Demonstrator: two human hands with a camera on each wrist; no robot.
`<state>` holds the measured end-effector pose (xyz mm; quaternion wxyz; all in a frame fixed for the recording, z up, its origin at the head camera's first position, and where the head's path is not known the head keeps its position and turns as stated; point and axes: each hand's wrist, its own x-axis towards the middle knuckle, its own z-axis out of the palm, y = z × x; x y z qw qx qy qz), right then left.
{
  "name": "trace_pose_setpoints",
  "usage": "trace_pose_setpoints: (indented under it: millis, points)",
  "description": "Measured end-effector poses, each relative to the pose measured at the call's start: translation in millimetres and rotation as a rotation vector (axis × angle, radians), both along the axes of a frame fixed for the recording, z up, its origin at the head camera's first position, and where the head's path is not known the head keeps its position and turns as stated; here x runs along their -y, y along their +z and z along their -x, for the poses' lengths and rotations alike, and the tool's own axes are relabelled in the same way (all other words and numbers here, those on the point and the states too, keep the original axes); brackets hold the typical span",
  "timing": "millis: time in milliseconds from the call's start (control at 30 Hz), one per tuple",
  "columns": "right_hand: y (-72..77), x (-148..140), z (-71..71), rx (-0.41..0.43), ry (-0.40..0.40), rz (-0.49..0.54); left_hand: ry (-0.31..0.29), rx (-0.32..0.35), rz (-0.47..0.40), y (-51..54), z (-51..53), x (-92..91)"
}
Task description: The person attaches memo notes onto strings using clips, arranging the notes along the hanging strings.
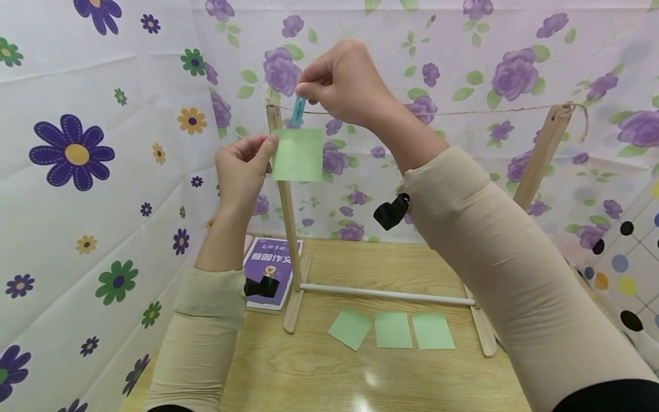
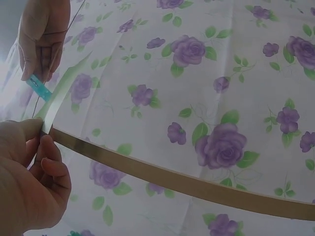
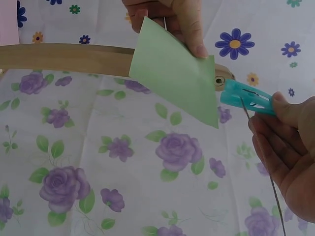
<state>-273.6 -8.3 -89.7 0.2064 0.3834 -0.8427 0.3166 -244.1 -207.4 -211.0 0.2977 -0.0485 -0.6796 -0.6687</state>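
My left hand (image 1: 242,171) pinches a light green square of paper (image 1: 298,155) by its left edge, between thumb and fingers. Just above the paper's top edge, my right hand (image 1: 345,80) holds a turquoise clothespin (image 1: 298,110), its tip pointing down. The twine (image 1: 463,113) runs into the clothespin in the right wrist view, where the clip's tip (image 3: 229,93) lies close beside the green paper (image 3: 172,73); whether they touch I cannot tell. From the left wrist view the paper (image 2: 66,88) appears nearly edge-on.
Two wooden posts (image 1: 543,157) carry the twine, joined low down by a white rod (image 1: 386,293). In front of the rod lie three green paper squares (image 1: 393,330) on the wooden table (image 1: 329,377). A purple book (image 1: 270,269) lies behind the left post, and flowered cloth (image 1: 386,57) hangs behind.
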Motion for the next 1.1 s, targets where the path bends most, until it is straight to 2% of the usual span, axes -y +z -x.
trace_pose_setpoints:
  millis: [200,500,733,933,1100]
  points:
    - [-1.2,0.4,1.0,0.04,-0.016,-0.015,-0.007,-0.013,-0.011,4.4,-1.2,-3.0]
    - [-3.2,-1.0,2.0,0.063,0.016,-0.071,0.011,-0.034,-0.027,8.1,-0.7,-4.1]
    - [-5.1,-3.2,2.4,0.062,0.023,-0.118,0.023,-0.046,-0.039,9.5,0.4,-7.5]
    - [-4.5,-2.2,3.0,0.019,0.034,-0.153,0.049,-0.054,-0.047,11.1,-1.3,-8.2]
    - [-2.6,0.9,1.7,0.032,0.018,-0.17,0.054,-0.049,-0.044,10.8,-1.8,-6.1]
